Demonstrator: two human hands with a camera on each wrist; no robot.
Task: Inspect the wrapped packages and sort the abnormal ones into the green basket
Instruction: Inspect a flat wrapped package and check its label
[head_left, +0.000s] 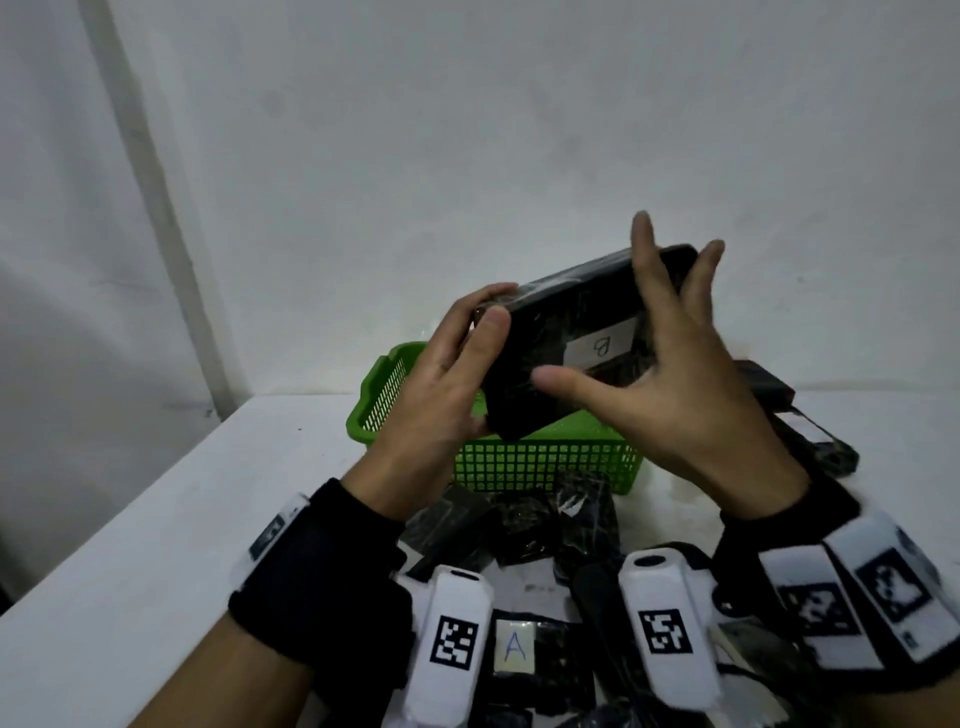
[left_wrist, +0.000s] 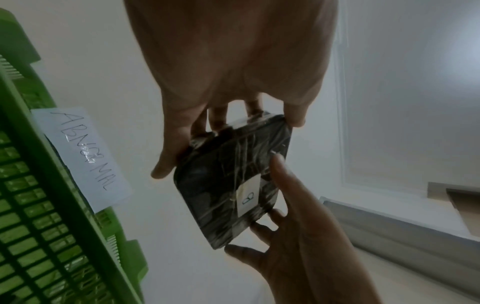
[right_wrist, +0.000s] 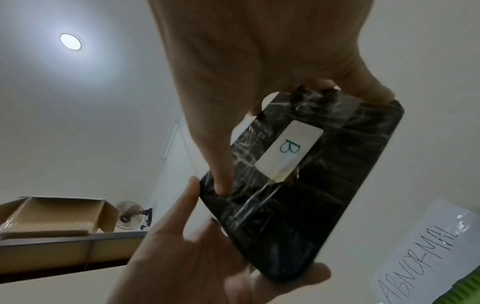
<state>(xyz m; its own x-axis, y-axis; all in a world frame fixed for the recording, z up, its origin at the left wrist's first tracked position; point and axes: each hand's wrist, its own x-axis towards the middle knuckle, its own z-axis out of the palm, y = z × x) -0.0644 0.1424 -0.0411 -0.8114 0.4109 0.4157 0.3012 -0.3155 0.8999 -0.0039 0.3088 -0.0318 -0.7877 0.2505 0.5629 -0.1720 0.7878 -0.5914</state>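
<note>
I hold a black film-wrapped package (head_left: 566, 332) tilted in the air above the green basket (head_left: 545, 462). A white label marked "B" (right_wrist: 288, 148) shows on its face. My left hand (head_left: 447, 374) grips its left end, thumb on the face and fingers round the back. My right hand (head_left: 675, 384) spans the right end with spread fingers. Its thumb (right_wrist: 221, 181) presses into the film on the label side. In the left wrist view the package (left_wrist: 233, 185) hangs between both hands beside the basket wall (left_wrist: 39, 205), which carries a paper reading "ABNORMAL" (left_wrist: 83, 158).
Several more black wrapped packages (head_left: 519, 519) lie on the white table (head_left: 156, 519) in front of the basket, one labelled "A" (head_left: 514, 644). Others are stacked at the right (head_left: 810, 441). The table's left edge runs diagonally; a white wall stands behind.
</note>
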